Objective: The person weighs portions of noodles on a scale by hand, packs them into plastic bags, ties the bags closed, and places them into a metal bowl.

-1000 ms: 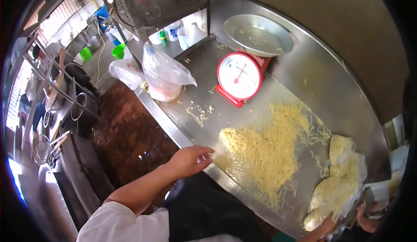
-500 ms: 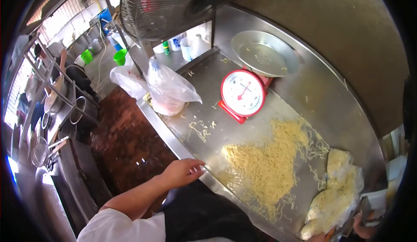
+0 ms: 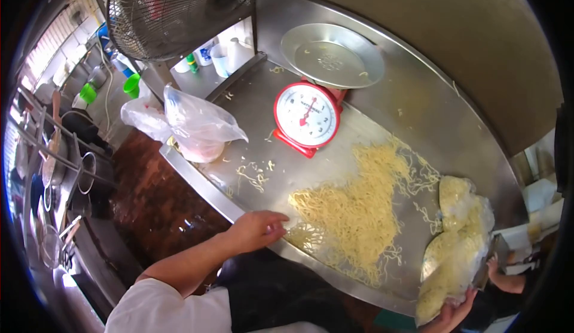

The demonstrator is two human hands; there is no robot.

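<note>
Head | left hand (image 3: 260, 231) half-spread | right hand (image 3: 454, 315), more visible than before, touches noodle bag (image 3: 455, 243) | right grip unclear

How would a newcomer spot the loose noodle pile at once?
Start at the metal table and find the red dial scale on it. Below and right of that in the picture, beyond the left hand, spreads a broad, pale-yellow tangle: the noodle pile. It lies bare on the metal; the noodles at the right hand are in clear plastic.
</note>
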